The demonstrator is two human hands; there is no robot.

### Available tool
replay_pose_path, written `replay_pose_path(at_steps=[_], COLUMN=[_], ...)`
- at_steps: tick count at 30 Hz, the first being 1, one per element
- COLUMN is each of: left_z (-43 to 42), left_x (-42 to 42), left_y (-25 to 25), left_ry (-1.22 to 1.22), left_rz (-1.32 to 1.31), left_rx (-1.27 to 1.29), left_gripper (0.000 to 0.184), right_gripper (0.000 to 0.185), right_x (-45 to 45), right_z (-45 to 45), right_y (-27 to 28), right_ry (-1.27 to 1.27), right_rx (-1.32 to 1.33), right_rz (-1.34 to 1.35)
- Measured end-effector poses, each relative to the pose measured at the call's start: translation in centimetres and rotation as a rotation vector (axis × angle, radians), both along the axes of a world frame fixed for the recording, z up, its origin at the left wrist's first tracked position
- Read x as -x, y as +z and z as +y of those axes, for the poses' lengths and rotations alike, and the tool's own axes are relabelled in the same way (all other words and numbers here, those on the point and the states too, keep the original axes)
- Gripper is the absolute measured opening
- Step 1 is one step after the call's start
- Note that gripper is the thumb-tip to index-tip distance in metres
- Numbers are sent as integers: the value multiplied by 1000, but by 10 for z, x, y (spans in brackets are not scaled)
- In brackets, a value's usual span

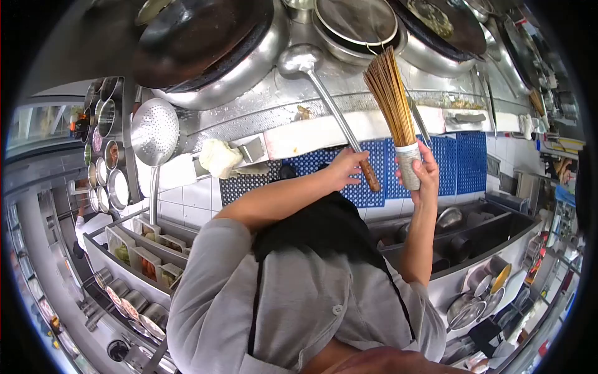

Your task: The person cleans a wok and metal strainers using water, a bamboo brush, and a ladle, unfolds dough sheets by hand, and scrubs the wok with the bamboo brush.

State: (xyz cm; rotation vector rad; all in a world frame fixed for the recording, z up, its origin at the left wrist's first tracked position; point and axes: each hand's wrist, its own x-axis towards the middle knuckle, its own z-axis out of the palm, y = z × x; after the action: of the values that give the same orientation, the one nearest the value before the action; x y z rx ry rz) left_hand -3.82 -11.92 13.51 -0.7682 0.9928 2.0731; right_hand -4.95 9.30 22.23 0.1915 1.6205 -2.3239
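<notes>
My right hand is closed around the wrapped grip of a bamboo wok brush, its bristles pointing up toward the stove. My left hand closes on the handle of a steel ladle near its brown wooden end. The ladle's bowl is up at the stove top, below a wire strainer that rests over a metal bowl. Some fingers of my left hand are partly hidden. On the left, a perforated skimmer lies across the front ledge, with a crumpled white cloth beside it.
A large dark wok sits at upper left, and another wok at upper right holds some food residue. Blue mats cover the floor below the ledge. Behind me stand a counter with ingredient bins and a rack of steel pans.
</notes>
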Motion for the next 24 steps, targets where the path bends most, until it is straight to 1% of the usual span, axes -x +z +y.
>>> replay_pose_path(at_steps=[1,2,5,6,7,9,11,13,15,18,21,22,23,24], left_z=[1,2,-5,-12,-27,-66,-113,-157,-188,-218,-245,-253,-264,-280], left_x=[6,10,3,1,-3,-13,-24,-45,-71,-110,-127,-126,-123,-119], left_y=[-1,-2,45,57,75,87,105,112,135,150,157,163,174,173], left_ry=[18,93,318,370,370,323,229,141,30,49,131,194,211,217], left_rz=[54,4,-36,-46,-7,89,110,192,237,299,361,374,384,389], left_rx=[-66,-121,104,227,263,311,353,370,473,532,634,704,782,854], left_gripper=[47,39,29,27,27,26,21,16,17,17,23,25,28,28], right_gripper=[75,75,77,77,77,79,79,79,79,79,82,82,83,84], right_x=[1,-1,-7,-8,-10,-8,-6,-3,0,4,10,13,17,20], right_z=[-3,-5,-4,-1,0,-1,0,-2,-3,-7,-15,-23,-32,-43], right_y=[2,4,12,13,14,17,19,22,23,24,23,26,29,33], right_ry=[-9,-17,-29,-29,-28,-28,-15,0,24,72,142,163,185,198], right_rx=[1,0,-11,-7,-2,-3,-1,14,24,78,122,130,138,134], right_rz=[12,23,53,61,62,79,88,86,83,98,128,135,145,125])
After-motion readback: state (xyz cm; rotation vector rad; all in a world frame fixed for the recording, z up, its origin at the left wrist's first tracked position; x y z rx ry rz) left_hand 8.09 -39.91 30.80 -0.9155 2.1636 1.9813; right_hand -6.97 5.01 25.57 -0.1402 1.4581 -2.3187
